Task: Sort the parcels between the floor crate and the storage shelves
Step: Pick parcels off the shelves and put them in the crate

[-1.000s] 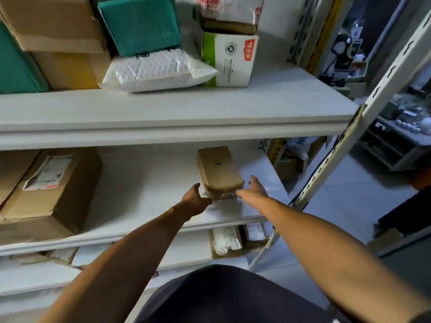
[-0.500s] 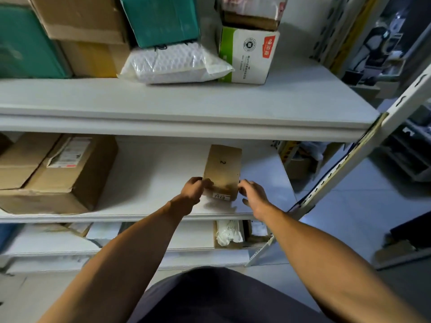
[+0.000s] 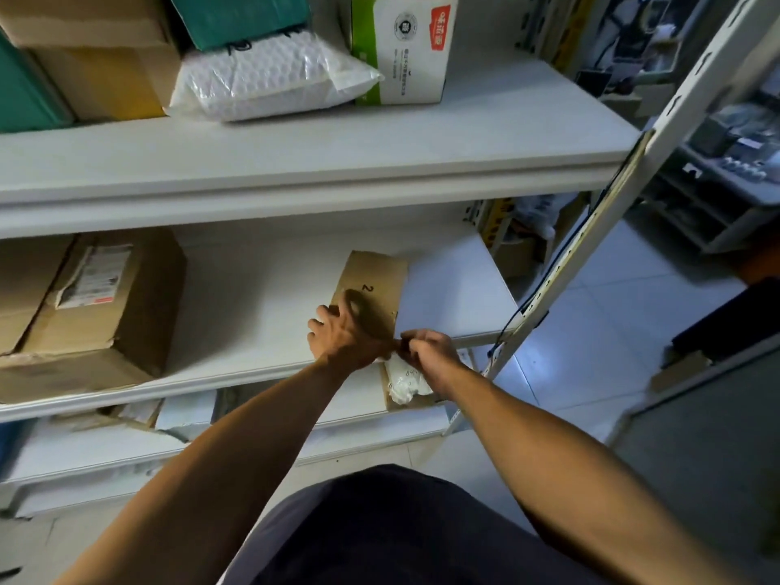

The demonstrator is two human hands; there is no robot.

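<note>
A small brown cardboard box [image 3: 377, 277] marked "2" lies flat on the middle shelf [image 3: 253, 365], toward its right end. My left hand [image 3: 341, 336] grips the box's near left corner, with a finger curled over the top. My right hand [image 3: 427, 352] has curled fingers that pinch the near right corner, close beside the left hand. The box's near edge is hidden behind both hands. No floor crate is in view.
Large taped cardboard boxes [image 3: 97, 301] fill the middle shelf's left end. The top shelf holds a white bubble mailer [image 3: 270, 78], a green parcel [image 3: 240, 14] and a white-and-green carton [image 3: 401, 48]. A white packet [image 3: 405, 384] lies on the lower shelf. The slanted shelf upright [image 3: 633, 196] stands right.
The box has turned on the shelf to lie more square. My hands have slid from its sides to its near end and now almost meet. The view has dropped and closed in slightly.
</note>
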